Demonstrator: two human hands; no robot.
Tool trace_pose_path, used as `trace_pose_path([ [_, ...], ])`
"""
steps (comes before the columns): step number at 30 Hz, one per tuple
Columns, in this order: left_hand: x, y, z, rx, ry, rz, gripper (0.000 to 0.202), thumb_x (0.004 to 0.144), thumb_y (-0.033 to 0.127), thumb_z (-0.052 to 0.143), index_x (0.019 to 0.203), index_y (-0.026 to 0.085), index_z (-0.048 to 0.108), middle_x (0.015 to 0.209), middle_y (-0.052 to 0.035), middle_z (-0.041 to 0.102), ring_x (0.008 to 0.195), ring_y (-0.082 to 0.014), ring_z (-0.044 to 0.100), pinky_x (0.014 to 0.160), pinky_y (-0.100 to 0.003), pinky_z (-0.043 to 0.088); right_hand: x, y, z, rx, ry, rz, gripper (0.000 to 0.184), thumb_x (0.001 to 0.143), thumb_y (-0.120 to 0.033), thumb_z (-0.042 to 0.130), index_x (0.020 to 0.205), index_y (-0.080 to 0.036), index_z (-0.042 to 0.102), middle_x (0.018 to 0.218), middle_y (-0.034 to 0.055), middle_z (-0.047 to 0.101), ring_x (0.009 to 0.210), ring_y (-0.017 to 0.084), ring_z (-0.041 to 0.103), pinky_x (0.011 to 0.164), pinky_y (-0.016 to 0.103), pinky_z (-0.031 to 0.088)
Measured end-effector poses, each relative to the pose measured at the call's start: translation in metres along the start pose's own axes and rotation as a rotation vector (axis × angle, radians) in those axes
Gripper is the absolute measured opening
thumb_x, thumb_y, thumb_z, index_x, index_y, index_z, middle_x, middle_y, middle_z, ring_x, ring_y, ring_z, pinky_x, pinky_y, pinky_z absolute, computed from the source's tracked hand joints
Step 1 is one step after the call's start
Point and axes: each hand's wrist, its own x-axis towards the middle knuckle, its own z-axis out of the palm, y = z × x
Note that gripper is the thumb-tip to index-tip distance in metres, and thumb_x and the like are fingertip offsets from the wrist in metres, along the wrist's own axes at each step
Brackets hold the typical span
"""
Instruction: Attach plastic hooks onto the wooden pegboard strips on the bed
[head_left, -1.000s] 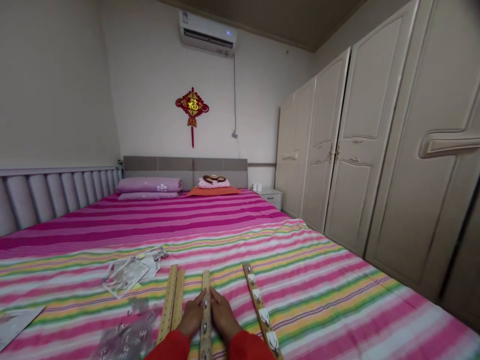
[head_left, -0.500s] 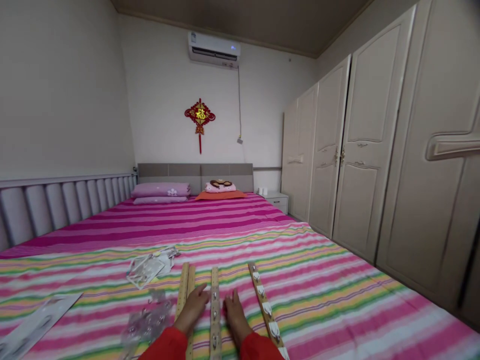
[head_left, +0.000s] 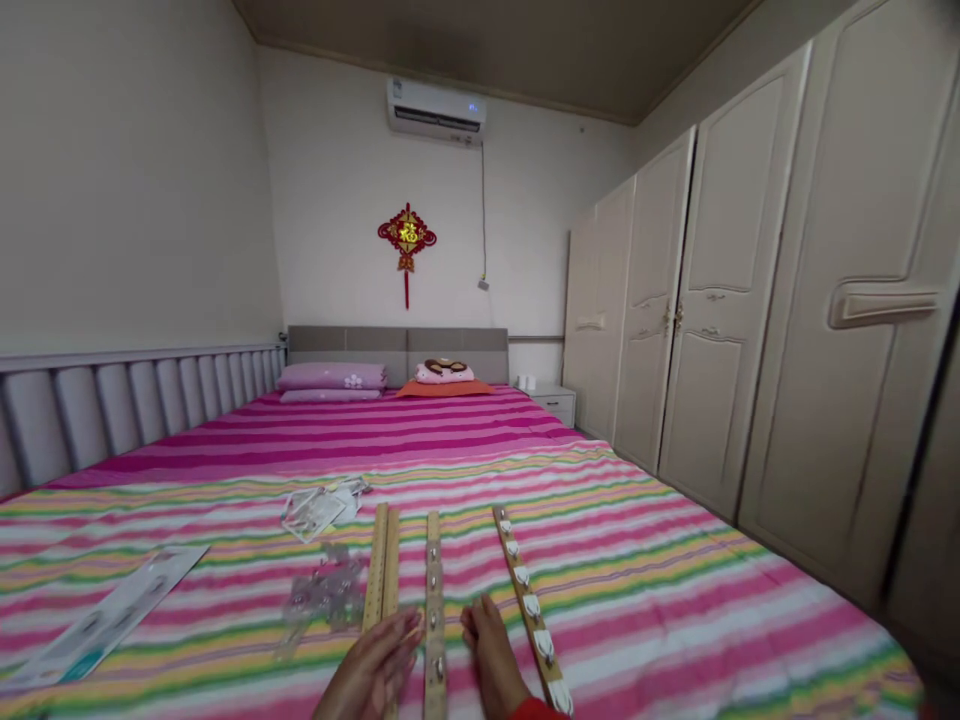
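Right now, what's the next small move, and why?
I'd probably move the left hand toward the loose clear hooks: it's nearer them than the right hand, and the wooden strip between the hands shows bare wood beyond its farthest hook.

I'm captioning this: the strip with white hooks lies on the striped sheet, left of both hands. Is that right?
Not left: the head view shows the strip with white hooks right of the left hand and right hand, on the striped sheet.

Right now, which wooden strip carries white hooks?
The rightmost strip, beside the right hand; the middle strip bears metallic-looking hooks, the left pair shows none.
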Motion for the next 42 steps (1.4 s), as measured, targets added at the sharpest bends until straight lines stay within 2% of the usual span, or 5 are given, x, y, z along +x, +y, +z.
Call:
trace_pose_path([
  [11,-0.053,0.034,-0.067,-0.504,0.184,0.177,0.046,0.091,0.020,0.041,0.136,0.011,0.045,0.115,-0.0171,0.066,0.099,-0.0196,0.067,0.078,-0.030,0.058,-0.053,-0.046,-0.016,0.258,-0.042,0.229,0.020,0.073,-0.035,0.071,0.077,-0.018,0.061,0.078,0.0071,0.071,0.071,0.017,0.068,0.070,0.029,0.054],
  [23,-0.054,0.067,-0.093,-0.596,0.311,0.386,0.034,0.092,0.026,0.041,0.116,0.011,0.059,0.104,-0.0138,0.068,0.096,-0.0163,0.065,0.072,-0.027,0.056,-0.052,-0.048,-0.034,0.474,-0.095,0.285,0.014,0.082,-0.029,0.062,0.085,-0.016,0.067,0.062,-0.0002,0.063,0.046,0.009,0.051,0.042,0.020,0.040],
  [29,-0.028,0.049,-0.113,-0.115,0.608,0.403,0.014,0.074,0.010,0.060,0.085,0.015,0.067,0.082,-0.0024,0.067,0.066,-0.0069,0.061,0.061,-0.017,0.048,-0.053,-0.041,-0.030,0.403,-0.098,0.293,0.009,0.078,-0.024,0.068,0.083,-0.016,0.066,0.058,-0.0025,0.060,0.045,0.007,0.048,0.043,0.018,0.041],
  [37,0.017,0.024,-0.126,0.968,0.883,0.759,0.059,0.058,0.042,0.072,0.108,0.012,0.062,0.101,-0.0111,0.061,0.097,-0.0264,0.055,0.088,-0.041,0.046,-0.058,-0.040,-0.027,0.294,-0.079,0.261,0.020,0.071,-0.024,0.073,0.086,-0.014,0.066,0.057,-0.0016,0.061,0.045,0.008,0.051,0.043,0.018,0.042],
  [42,0.025,0.016,-0.118,1.262,1.021,0.682,0.066,0.067,0.051,0.067,0.117,0.010,0.058,0.100,-0.0136,0.062,0.098,-0.0287,0.055,0.090,-0.043,0.044,-0.061,-0.041,-0.026,0.264,-0.076,0.237,0.025,0.068,-0.025,0.075,0.089,-0.014,0.066,0.058,-0.0008,0.063,0.047,0.008,0.052,0.043,0.018,0.042],
])
